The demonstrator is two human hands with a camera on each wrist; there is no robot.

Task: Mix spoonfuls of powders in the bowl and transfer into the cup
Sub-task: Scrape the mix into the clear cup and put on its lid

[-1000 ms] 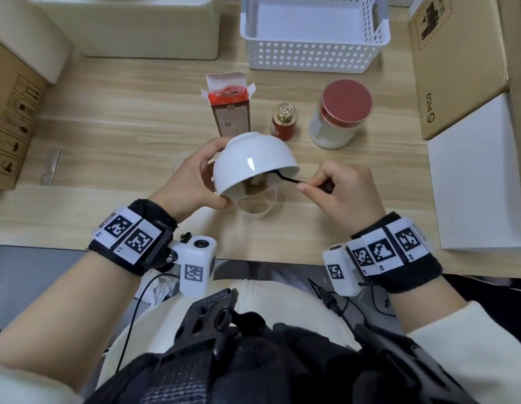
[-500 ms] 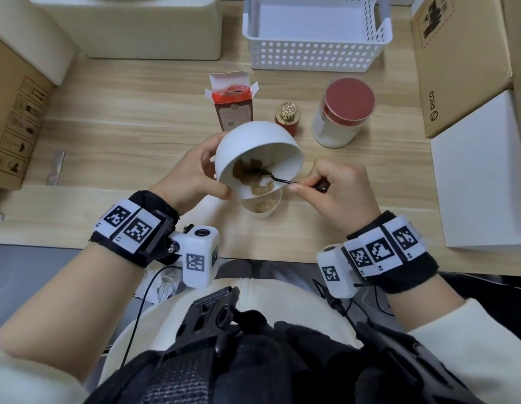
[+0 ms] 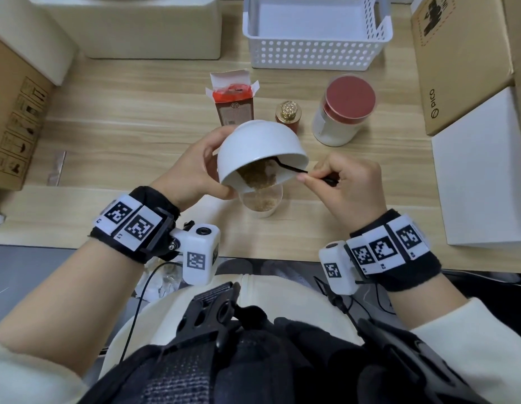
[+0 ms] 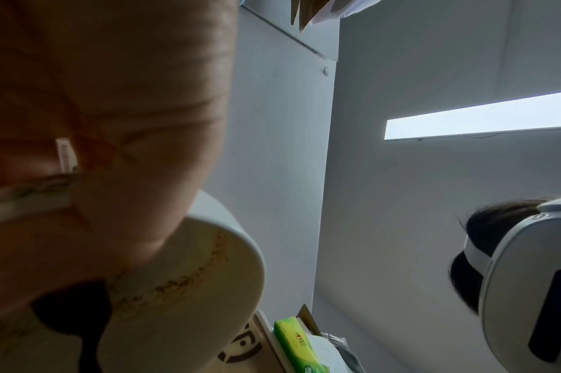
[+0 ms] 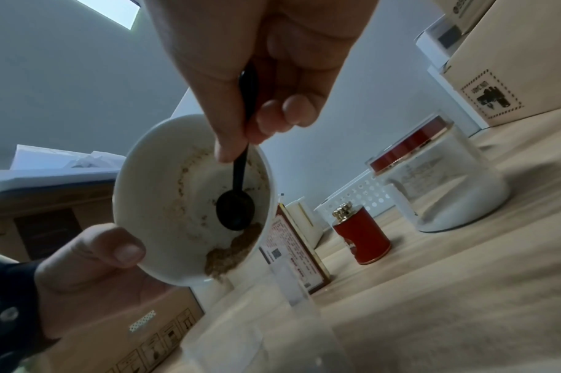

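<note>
At the head view's centre the left hand (image 3: 192,167) grips a tipped white ceramic bowl (image 3: 259,147) spilling brown powder (image 3: 257,177) into a clear plastic cup (image 3: 262,204) on the pale wooden bench (image 3: 122,126), the right hand (image 3: 349,188) pinches a black plastic spoon (image 3: 291,169), and only the left wrist view shows a ceiling light strip (image 4: 480,121).

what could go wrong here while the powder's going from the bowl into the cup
1. The bowl is much wider than the cup under it, so brown powder sliding off the rim could miss and land on the table.
2. Nothing steadies the cup: the left hand grips the bowl, the right hand pinches the spoon. A bump might tip it.
</note>
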